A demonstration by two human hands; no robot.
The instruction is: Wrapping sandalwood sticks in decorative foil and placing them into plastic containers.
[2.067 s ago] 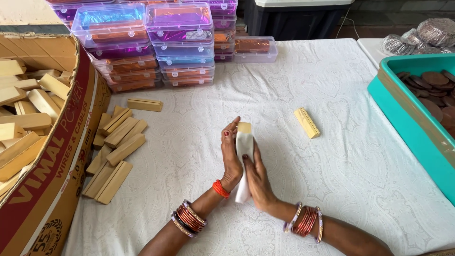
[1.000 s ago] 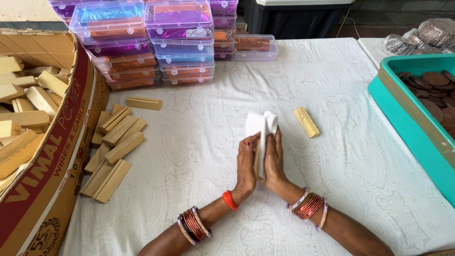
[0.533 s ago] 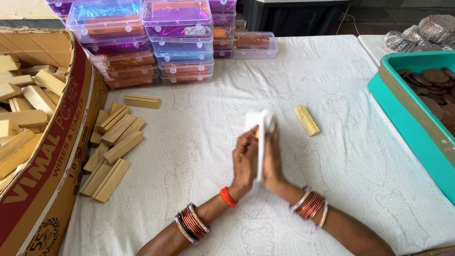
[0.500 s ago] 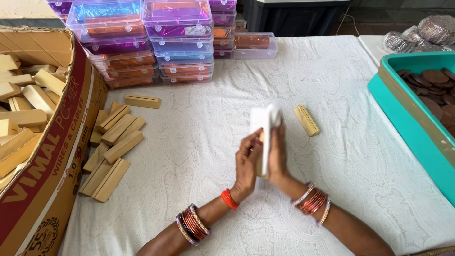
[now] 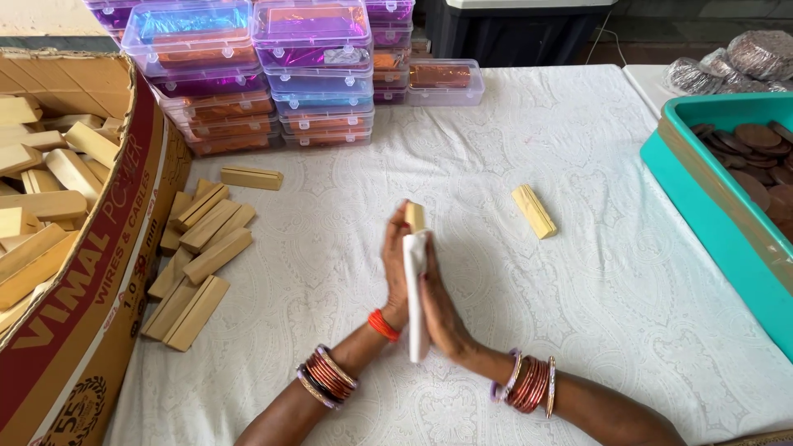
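Observation:
A small pale wooden block (image 5: 415, 216) stands upright between my palms, only its top end showing. My left hand (image 5: 396, 272) presses it from the left. My right hand (image 5: 439, 307) presses a folded white cloth (image 5: 415, 297) against the block's right side; the cloth hangs down past my wrists. Both hands sit over the middle of the white patterned tablecloth (image 5: 512, 297). Another wooden block (image 5: 534, 212) lies alone on the table to the upper right of my hands.
A heap of wooden blocks (image 5: 198, 260) lies at left beside a big cardboard box (image 5: 99, 272) full of more blocks. Stacked clear plastic cases (image 5: 264, 74) with coloured foil stand at the back. A teal tray (image 5: 702, 198) holding brown discs sits at right.
My hands slid back toward me and left. The cloth, bunched above the fingertips before, now hangs below my palms, and the block's top end is uncovered.

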